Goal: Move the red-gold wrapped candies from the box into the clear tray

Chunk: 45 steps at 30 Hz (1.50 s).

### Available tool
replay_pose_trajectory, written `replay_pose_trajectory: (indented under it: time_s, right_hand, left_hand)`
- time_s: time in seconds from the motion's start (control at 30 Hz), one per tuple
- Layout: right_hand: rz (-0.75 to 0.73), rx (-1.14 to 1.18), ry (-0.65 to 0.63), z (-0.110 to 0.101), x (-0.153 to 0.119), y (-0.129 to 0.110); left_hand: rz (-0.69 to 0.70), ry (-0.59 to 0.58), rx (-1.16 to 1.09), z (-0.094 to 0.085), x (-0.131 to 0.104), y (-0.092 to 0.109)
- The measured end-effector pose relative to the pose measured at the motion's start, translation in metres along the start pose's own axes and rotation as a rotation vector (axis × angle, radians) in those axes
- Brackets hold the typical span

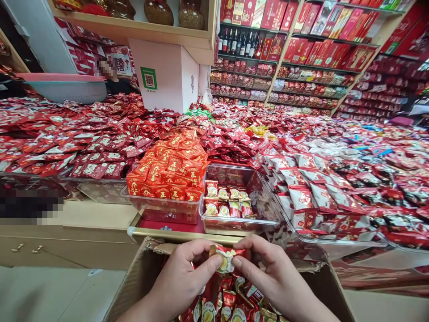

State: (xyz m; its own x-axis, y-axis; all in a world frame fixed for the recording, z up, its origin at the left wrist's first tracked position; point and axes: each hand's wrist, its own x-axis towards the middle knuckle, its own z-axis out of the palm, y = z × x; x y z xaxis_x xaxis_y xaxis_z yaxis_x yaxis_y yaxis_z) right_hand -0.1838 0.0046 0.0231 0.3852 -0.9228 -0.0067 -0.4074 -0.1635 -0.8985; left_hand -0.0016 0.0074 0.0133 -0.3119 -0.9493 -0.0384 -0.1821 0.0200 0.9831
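Between both hands is one small red and gold wrapped candy [226,261] with a pale round picture on its front. My left hand [189,273] pinches its left end between thumb and fingers. On its right end, my right hand [268,268] has thumb and fingers closed. Below the hands, an open cardboard box [129,286] holds many similar wrapped candies [231,306]. Just beyond it stands a clear plastic bin [259,188], where several of the same candies [228,201] sit upright in neat rows.
Left of that bin, another clear bin is heaped with orange-red packets [167,170]. White and red packets [311,197] fill bins on the right. A pink pillar with a QR code sign [149,78] rises behind. Stocked shelves [275,58] line the back, and a person [115,82] is at far left.
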Motion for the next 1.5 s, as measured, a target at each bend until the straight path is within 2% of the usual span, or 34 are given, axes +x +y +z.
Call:
replay_pose_trajectory:
  time_s: [0.1, 0.17, 0.3, 0.4, 0.47, 0.63, 0.8, 0.9, 1.0, 1.03, 1.07, 1.2, 1.23, 1.27, 1.37, 1.4, 1.43, 1.5]
  right_hand:
    - [0.053, 0.076, -0.096, -0.003, -0.003, 0.001]
    - [0.076, 0.178, -0.084, -0.005, 0.0, 0.001]
    - [0.085, 0.44, 0.189, -0.017, 0.027, -0.003]
    - [0.201, 0.577, 0.378, -0.025, 0.064, -0.006]
    - [0.317, 0.585, 0.411, -0.026, 0.092, -0.006]
    - [0.532, 0.513, 0.378, -0.015, 0.149, 0.006]
    - [0.586, 0.344, 0.401, -0.005, 0.173, 0.014]
    - [0.522, 0.212, 0.443, -0.011, 0.166, 0.009]
    - [0.355, 0.114, 0.446, -0.025, 0.142, -0.006]
    - [0.29, 0.099, 0.403, -0.029, 0.131, -0.013]
    - [0.222, 0.082, 0.315, -0.033, 0.119, -0.02]
    - [-0.032, -0.111, -0.23, -0.03, 0.077, -0.039]
    - [-0.075, -0.174, -0.275, -0.025, 0.069, -0.04]
    - [-0.108, -0.236, -0.232, -0.019, 0.063, -0.04]
    - [-0.191, -0.394, 0.165, -0.001, 0.047, -0.034]
    - [-0.191, -0.41, 0.26, 0.005, 0.042, -0.031]
    - [-0.17, -0.396, 0.294, 0.01, 0.037, -0.028]
    - [-0.078, -0.296, 0.238, 0.017, 0.028, -0.025]
  left_hand:
    - [-0.016, 0.035, 0.014, -0.002, 0.0, 0.0]
    - [-0.013, 0.079, -0.024, -0.004, 0.0, -0.001]
    - [-0.025, 0.2, -0.034, -0.009, 0.002, -0.007]
    - [-0.05, 0.219, -0.04, -0.01, 0.003, -0.012]
    - [-0.058, 0.211, -0.059, -0.01, 0.003, -0.015]
    - [-0.046, 0.19, -0.094, -0.011, 0.001, -0.014]
    - [-0.017, 0.176, -0.12, -0.013, -0.001, -0.012]
    - [-0.03, 0.178, -0.153, -0.013, -0.002, -0.014]
    - [-0.029, 0.174, -0.249, -0.013, -0.002, -0.014]
    - [-0.019, 0.168, -0.299, -0.013, -0.001, -0.014]
    - [-0.006, 0.156, -0.351, -0.012, -0.001, -0.013]
    - [-0.027, 0.031, -0.439, -0.009, -0.003, -0.011]
    - [-0.055, 0.015, -0.42, -0.008, -0.003, -0.011]
    - [-0.085, 0.016, -0.405, -0.007, -0.004, -0.011]
    - [-0.176, 0.129, -0.444, -0.002, -0.004, -0.012]
    - [-0.217, 0.17, -0.492, -0.001, -0.004, -0.013]
    - [-0.26, 0.207, -0.552, 0.0, -0.003, -0.012]
    - [-0.328, 0.26, -0.673, 0.004, -0.003, -0.011]
